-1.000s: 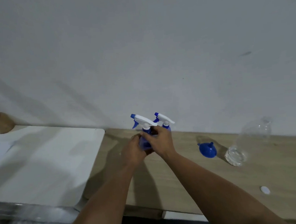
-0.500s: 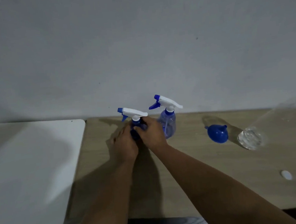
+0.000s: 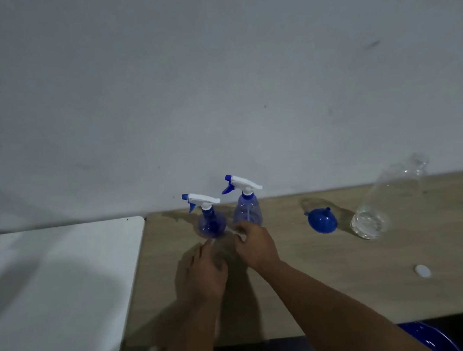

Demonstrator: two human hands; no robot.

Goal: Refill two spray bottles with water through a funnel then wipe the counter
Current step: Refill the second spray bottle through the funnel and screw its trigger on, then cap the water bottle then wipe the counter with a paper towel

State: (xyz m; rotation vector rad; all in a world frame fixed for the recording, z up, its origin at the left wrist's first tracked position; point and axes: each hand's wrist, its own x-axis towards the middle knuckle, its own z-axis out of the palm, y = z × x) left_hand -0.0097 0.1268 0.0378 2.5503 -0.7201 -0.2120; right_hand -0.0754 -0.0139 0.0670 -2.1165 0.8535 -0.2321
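While both forearms reach in over the near edge of the light wooden counter (image 3: pixel 334 287), the left hand (image 3: pixel 205 271) lies low above the wood with its fingers stretched loosely forward and nothing in its grasp; its fingertips end just short of the nearer translucent blue spray bottle with a white trigger head (image 3: pixel 210 219). Just beside it, the right hand (image 3: pixel 255 243) is relaxed too, fingers only slightly bent, gripping nothing; whether its fingertips touch the base of either bottle cannot be told through the blur.

Both bottles stand upright on the counter. The nearer one is right in front of the two hands, its blue nozzle tip pointing left. Behind it and a little to the right, close to the wall, stands the second translucent blue spray bottle with a white trigger head (image 3: pixel 247 206), nozzle also pointing left.

Further right, well apart from the hands, a small blue plastic funnel (image 3: pixel 321 220) lies tipped on its side. Near it is a clear plastic water bottle (image 3: pixel 383 203), uncapped, with a little water at its base. A small white round cap (image 3: pixel 422 271) lies alone toward the right front. To the left, a white board (image 3: pixel 52 291) adjoins the counter.
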